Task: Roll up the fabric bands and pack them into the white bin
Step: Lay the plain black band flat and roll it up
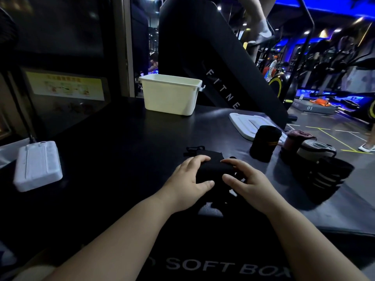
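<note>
A black fabric band (211,169) lies on the dark soft box top (125,142), partly rolled between my hands. My left hand (189,182) grips its left end, fingers over the top and thumb underneath. My right hand (245,183) holds the right end the same way. The white bin (171,96) stands at the far edge of the box; I cannot see inside it. To the right stand rolled bands: a black one (263,142), a maroon one (294,141), a beige one (313,152) and a black striped one (328,177).
The bin's white lid (248,124) lies flat behind the rolled bands. A white foam block (38,165) sits at the left edge. A black slanted gym machine (213,57) rises behind the bin. The floor drops away at right, where a person's shoe (366,148) shows.
</note>
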A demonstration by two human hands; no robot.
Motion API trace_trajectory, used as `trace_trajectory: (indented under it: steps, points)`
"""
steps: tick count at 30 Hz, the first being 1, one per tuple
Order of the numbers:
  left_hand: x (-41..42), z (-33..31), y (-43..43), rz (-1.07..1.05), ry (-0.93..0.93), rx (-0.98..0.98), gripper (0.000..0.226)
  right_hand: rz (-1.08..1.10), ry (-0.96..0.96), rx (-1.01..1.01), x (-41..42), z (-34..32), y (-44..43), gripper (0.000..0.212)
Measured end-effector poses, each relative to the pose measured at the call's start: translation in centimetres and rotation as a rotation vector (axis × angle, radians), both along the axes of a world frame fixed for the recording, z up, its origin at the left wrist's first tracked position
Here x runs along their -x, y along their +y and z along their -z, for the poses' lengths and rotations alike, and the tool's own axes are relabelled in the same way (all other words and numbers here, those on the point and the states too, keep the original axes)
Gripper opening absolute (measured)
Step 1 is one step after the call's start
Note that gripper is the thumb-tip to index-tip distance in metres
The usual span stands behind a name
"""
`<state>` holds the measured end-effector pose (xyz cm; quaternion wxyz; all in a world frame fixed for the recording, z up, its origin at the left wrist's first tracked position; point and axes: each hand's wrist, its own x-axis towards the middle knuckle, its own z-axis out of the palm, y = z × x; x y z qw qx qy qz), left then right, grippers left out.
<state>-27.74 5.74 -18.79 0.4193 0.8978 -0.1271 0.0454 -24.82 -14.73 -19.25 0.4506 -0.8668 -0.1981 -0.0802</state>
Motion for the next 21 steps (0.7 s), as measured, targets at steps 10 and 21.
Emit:
trace_trajectory:
  steps: [10,21]
  points:
    - [-0.2,0.1,-0.3,-0.034,0.033,0.028,0.046,0.012,-0.008,0.027,0.1,-0.5,0.2,0.012]
    - [-0.7,-0.2,-0.7,-0.078,0.044,0.01,0.047,-0.223,0.16,-0.174,0.2,-0.8,-1.0,0.042]
